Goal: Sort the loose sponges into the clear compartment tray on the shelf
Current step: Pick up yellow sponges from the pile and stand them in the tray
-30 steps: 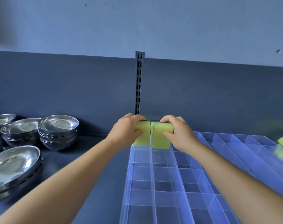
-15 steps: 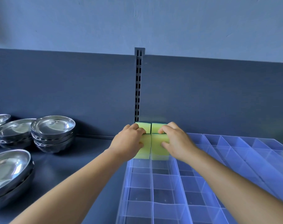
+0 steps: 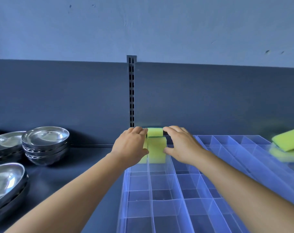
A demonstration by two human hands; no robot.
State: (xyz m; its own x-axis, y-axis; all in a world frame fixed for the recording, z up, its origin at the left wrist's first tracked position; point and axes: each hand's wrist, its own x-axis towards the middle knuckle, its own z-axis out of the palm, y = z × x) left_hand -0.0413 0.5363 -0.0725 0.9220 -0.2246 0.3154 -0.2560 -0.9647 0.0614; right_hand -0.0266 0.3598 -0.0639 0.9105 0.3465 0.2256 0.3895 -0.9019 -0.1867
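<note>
Both hands loosely curled at frame centre, left hand (image 3: 132, 145) fingers over the yellow sponges (image 3: 156, 149), right hand (image 3: 180, 145) fingertips touching them; sponges upright in the clear tray's (image 3: 161, 204) far-left compartments; loose sponge (image 3: 288, 142) far right

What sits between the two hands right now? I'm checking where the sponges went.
In the head view, yellow-green sponges stand between the left hand and right hand, at the clear tray's far end.
</note>
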